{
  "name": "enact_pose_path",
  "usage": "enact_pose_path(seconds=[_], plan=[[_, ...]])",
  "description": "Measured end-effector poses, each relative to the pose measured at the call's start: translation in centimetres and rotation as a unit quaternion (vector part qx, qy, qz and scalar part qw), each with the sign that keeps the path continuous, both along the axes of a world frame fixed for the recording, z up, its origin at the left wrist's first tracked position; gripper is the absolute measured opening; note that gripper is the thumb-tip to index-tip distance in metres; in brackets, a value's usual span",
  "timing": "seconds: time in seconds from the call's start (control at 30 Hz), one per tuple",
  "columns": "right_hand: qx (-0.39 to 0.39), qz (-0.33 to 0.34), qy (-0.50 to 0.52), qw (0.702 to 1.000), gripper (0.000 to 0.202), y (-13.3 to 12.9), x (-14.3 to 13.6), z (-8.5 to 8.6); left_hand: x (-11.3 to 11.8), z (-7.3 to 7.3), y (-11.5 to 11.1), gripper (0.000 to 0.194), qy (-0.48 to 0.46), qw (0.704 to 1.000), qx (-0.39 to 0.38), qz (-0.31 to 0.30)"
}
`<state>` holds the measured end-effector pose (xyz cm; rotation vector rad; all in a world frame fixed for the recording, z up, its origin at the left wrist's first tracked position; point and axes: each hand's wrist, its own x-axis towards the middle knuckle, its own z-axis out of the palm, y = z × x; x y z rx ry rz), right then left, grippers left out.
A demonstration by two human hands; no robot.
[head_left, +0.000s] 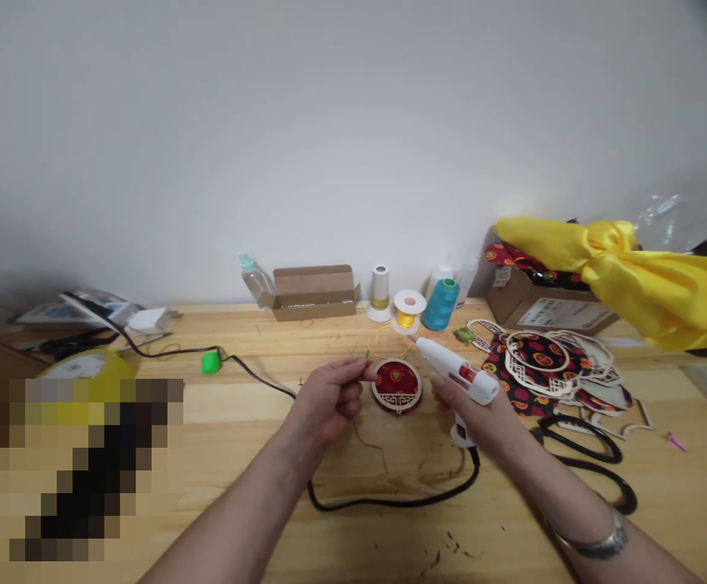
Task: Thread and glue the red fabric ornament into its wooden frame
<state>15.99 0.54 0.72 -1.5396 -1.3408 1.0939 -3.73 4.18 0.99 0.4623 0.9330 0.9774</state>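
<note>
Item one: our left hand [329, 399], fingers pinched shut on a thin yellow-green cord [370, 442] at the upper left edge of a round red fabric ornament in a pale fretwork wooden frame [396, 384]. The ornament lies flat on the light wooden tabletop [220, 454], between our two hands. The cord trails from the pinch down toward us across the wood.

Item two: our right hand [481, 414], closed around the handle of a white hot-glue gun with a red trigger [460, 373]. Its nozzle points up and left, ending just beside the ornament's upper right edge; we cannot tell whether it touches. A thick black power cable [390, 501] runs from the gun's base in a loop along the table in front of us. A silver bangle [597, 543] sits on the right wrist.

Item three, back row by the white wall: a small clear bottle with a pale green cap [254, 280], an open brown cardboard box [314, 294], a white spool with a yellow band [380, 292], a flat reel of yellow cord [409, 310], a teal cone of thread [441, 305].

Item four, right side: a heap of pale fretwork frames and red patterned fabric rounds [548, 361], black-handled scissors [590, 450], a cardboard carton [542, 308] draped with bright yellow satin cloth [645, 276].

Item five, left side: a small green round object [210, 362] beside a thin black wire [164, 350].
</note>
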Motion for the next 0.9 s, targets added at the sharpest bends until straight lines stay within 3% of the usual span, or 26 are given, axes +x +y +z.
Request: enact_pose_path(seconds=[0.27,0.37,0.43,0.53,0.63,0.73,0.9], plan=[[0.038,0.028,-0.027,0.999,0.036,-0.1,0.0,0.0,-0.1,0.0,0.1,0.005,-0.019,0.999,-0.024,0.017],[0.066,0.037,-0.115,0.99,0.037,0.0,0.1,0.2,-0.1,0.1,0.2,0.006,-0.026,0.999,-0.027,0.028],[0.09,0.03,-0.252,0.963,0.038,0.1,0.2,0.4,-0.2,0.1,0.3,0.007,-0.033,0.998,-0.025,0.038],[0.106,0.016,-0.46,0.882,0.037,0.0,0.3,0.7,-0.4,0.1,0.4,0.009,-0.044,0.997,-0.02,0.055],[0.095,0.028,-0.56,0.823,0.032,-0.4,0.2,1.1,-0.6,0.1,0.5,0.009,-0.052,0.996,-0.014,0.072],[0.08,0.049,-0.597,0.797,0.032,-0.9,0.1,1.4,-0.6,0.2,0.6,0.008,-0.06,0.995,-0.007,0.085],[0.069,0.082,-0.599,0.794,0.041,-1.3,0.0,1.3,-0.8,0.3,0.6,0.005,-0.075,0.993,0.004,0.088]])
